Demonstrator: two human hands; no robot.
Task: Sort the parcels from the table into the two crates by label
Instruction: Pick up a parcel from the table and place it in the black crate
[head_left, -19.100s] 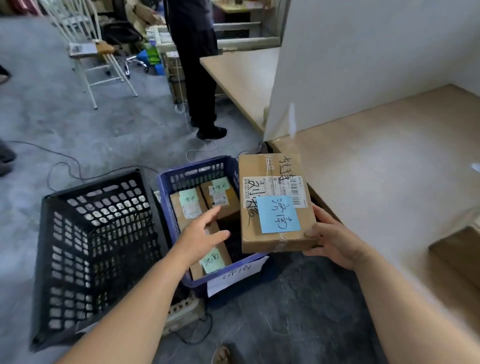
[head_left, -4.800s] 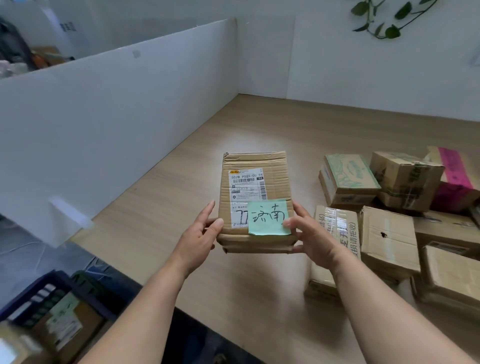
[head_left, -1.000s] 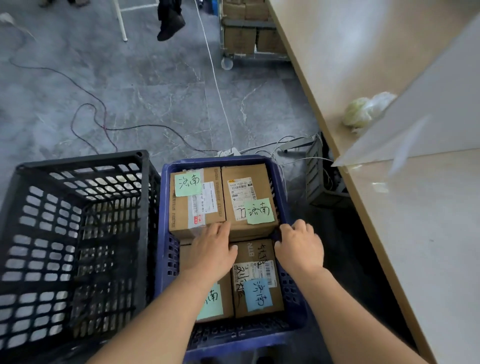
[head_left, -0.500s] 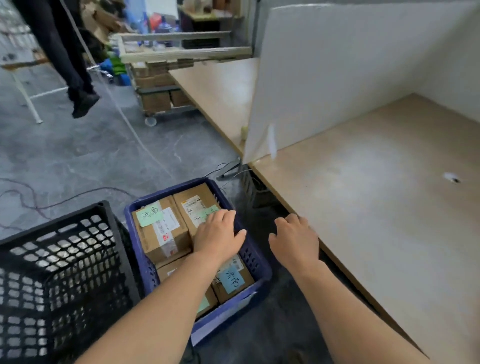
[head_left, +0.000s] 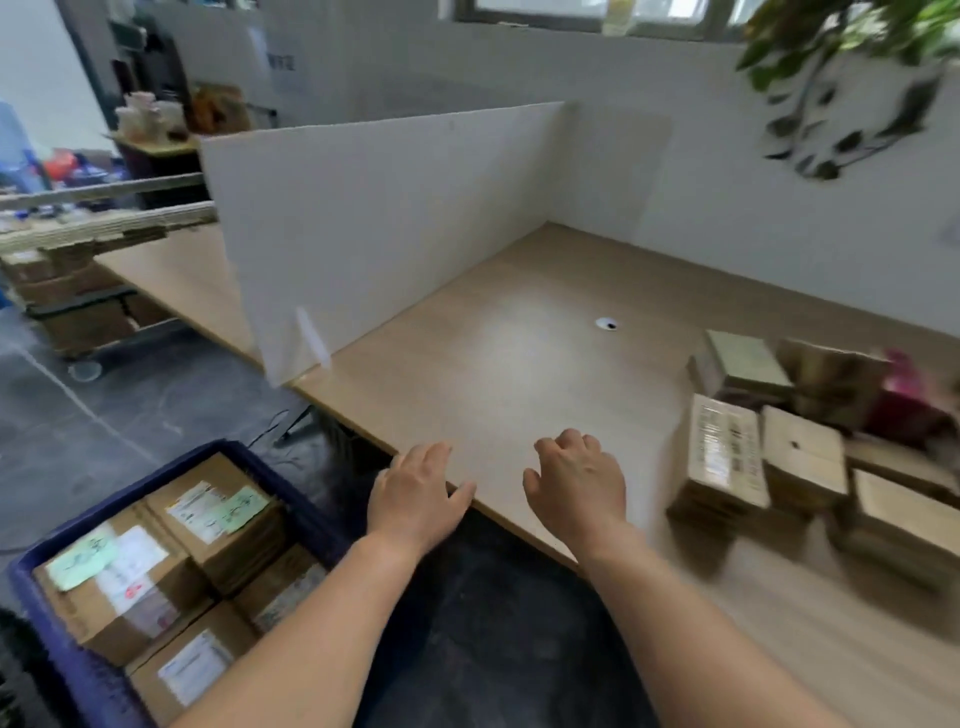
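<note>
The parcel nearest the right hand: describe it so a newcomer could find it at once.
Start at the parcel pile on the right of the table. Take its near-left corner, closest to the right hand. That parcel lies flat and alone shows a long white printed label on top; its neighbours' tops are plain.

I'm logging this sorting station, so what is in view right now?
blue crate: one, dark blue, floor lower left
parcels in the crate: four visible, brown, some with green notes
parcels on the table: several, brown, one pink, blurred, right side
table: one, light wood
white divider: one, upright along the table's left edge
plant: one, green, upper right wall
left hand: empty, at the table's near edge
right hand: empty, over the table
</note>
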